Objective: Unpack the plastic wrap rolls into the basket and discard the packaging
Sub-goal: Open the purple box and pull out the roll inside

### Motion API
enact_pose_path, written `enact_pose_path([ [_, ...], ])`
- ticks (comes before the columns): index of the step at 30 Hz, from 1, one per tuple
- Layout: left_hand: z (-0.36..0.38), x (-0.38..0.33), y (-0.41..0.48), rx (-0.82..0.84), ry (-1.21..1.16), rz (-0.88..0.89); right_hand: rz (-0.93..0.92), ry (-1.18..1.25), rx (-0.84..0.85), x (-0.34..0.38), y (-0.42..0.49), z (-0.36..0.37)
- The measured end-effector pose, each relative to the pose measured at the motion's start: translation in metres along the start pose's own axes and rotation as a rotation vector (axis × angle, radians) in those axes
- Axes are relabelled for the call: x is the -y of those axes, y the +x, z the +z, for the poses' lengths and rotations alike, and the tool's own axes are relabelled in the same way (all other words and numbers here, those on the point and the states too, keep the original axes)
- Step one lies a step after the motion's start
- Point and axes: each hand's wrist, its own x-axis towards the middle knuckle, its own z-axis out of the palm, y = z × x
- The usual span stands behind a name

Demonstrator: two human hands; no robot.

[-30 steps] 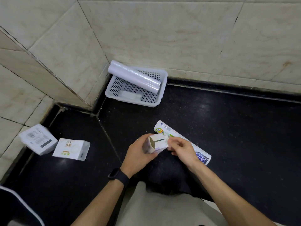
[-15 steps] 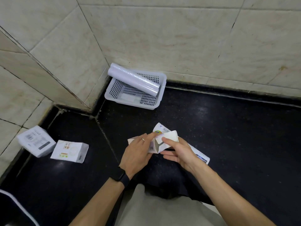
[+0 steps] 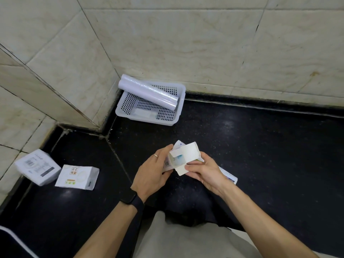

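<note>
Head view | black counter (image 3: 260,146) | white perforated basket (image 3: 181,101) in corner, wrap roll (image 3: 149,92) propped across its rim | two white packs (image 3: 77,176) left | both hands grasp opened carton (image 3: 186,155): left hand (image 3: 151,174) on body, right hand (image 3: 204,172) pinching flap

I hold a white carton (image 3: 183,159) with its end flaps folded open; a roll end shows inside the opening. Its far end lies on the black floor behind my right wrist. The white perforated basket (image 3: 178,110) sits in the wall corner. One plastic wrap roll (image 3: 149,92) lies slantwise across it, upper end propped on the left rim.
</note>
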Motion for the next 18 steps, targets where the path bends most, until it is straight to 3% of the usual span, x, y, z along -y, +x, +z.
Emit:
enact_pose_path([
  [6,0.004,0.000,0.002,-0.017,0.034,0.057,-0.020,-0.005,-0.012,0.003,0.000,-0.001],
  [11,-0.003,-0.010,0.005,0.036,-0.068,-0.057,-0.038,-0.037,-0.001,0.002,-0.002,-0.002],
  [14,-0.010,-0.018,0.009,0.077,-0.247,-0.207,-0.104,-0.156,0.009,0.001,-0.005,-0.003],
  [18,-0.014,-0.018,0.014,0.096,-0.317,-0.244,-0.248,-0.341,-0.013,0.002,-0.007,-0.004],
])
